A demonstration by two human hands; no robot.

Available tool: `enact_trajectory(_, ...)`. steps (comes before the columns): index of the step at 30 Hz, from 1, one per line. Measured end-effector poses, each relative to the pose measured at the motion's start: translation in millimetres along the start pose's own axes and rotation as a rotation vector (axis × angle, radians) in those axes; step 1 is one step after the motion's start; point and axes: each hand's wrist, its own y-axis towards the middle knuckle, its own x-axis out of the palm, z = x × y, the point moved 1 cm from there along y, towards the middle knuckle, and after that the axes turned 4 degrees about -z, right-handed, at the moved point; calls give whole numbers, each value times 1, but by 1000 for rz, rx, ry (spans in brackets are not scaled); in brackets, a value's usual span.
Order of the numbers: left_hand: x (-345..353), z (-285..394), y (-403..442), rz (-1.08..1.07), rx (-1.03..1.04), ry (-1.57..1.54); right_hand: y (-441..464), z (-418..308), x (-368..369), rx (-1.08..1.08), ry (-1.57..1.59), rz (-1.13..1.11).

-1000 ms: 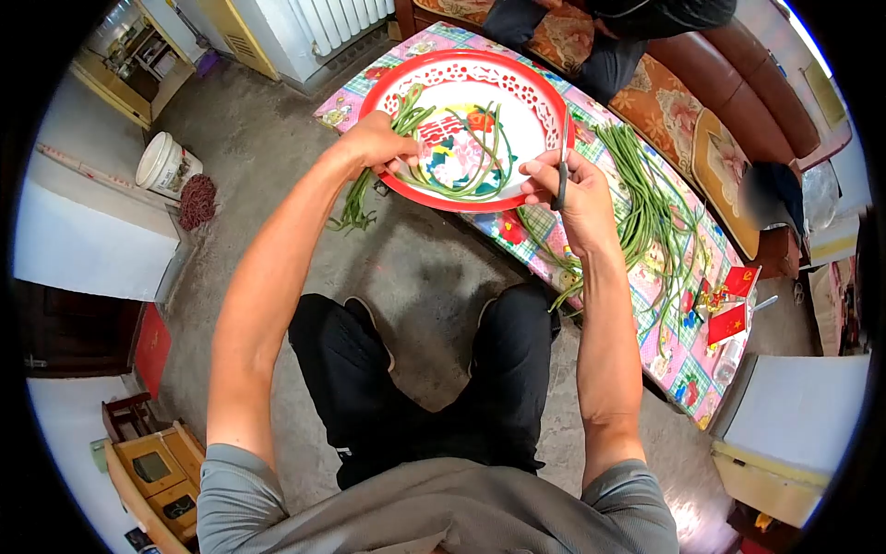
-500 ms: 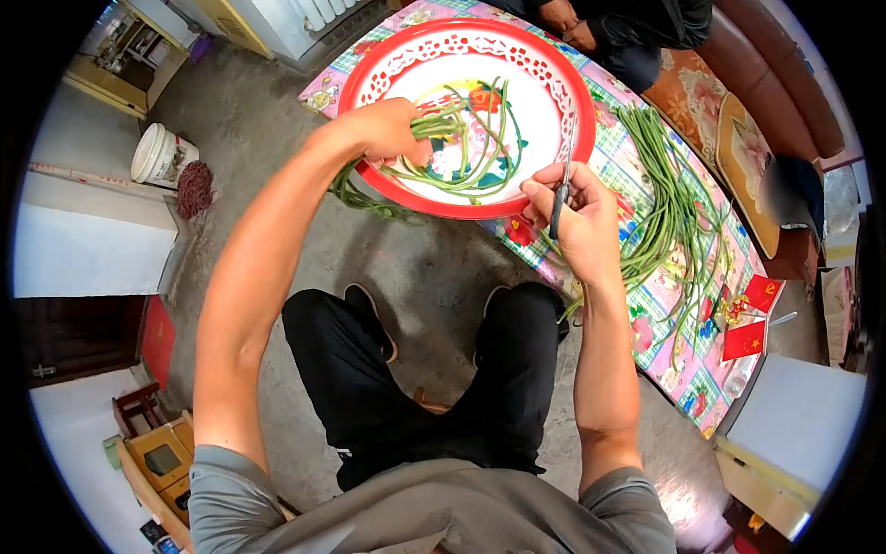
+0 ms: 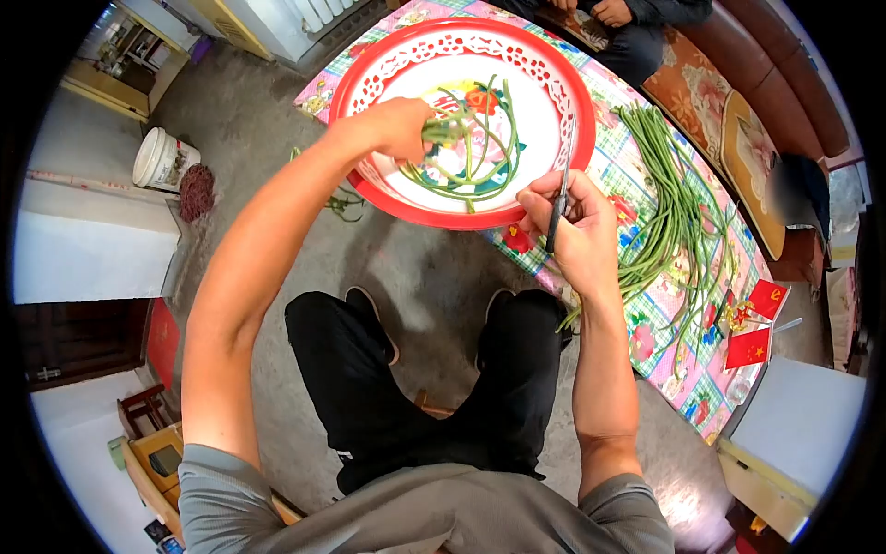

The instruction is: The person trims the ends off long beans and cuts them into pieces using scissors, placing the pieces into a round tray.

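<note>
My left hand is closed around a bunch of green long beans over the left side of a red-rimmed white enamel basin. Long bean ends curve down across the basin's flowered bottom, and other ends hang outside its left rim, partly behind my forearm. At the basin's lower right edge, my right hand grips a thin-bladed knife by its black handle, blade pointing away from me. Just beyond that hand, a large pile of long beans lies on the table.
A flowered cloth covers the table. Small red flags stand at its right end. Another person's hands rest at the far side. A white bucket stands on the floor at left, with my knees below the basin.
My left hand has moved slightly right and inward over the basin with the beans. Fewer bean ends hang outside the left rim. The other person's hands have shifted right.
</note>
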Motion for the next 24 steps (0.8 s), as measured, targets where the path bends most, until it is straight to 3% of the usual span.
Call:
enact_trajectory(4,6,-12,11,43,-28,-112,-1,1,-1,21,10,3)
enact_trajectory(5,11,-13,13,116,69,33,0,1,-1,25,18,2)
enact_trajectory(8,17,-17,19,139,93,155,2,2,-3,24,30,-6)
enact_trajectory(10,8,0,7,121,124,70,-1,3,-4,28,36,-6)
enact_trajectory(12,1,12,0,-194,78,-271,0,3,-4,24,61,5)
enact_trajectory(13,4,13,0,-260,159,-324,-1,3,-5,42,56,20)
enact_trajectory(16,10,32,0,-365,235,-281,-8,5,-6,27,93,47)
enact_trajectory(24,36,41,17,-381,225,-127,-49,21,-7,60,123,93)
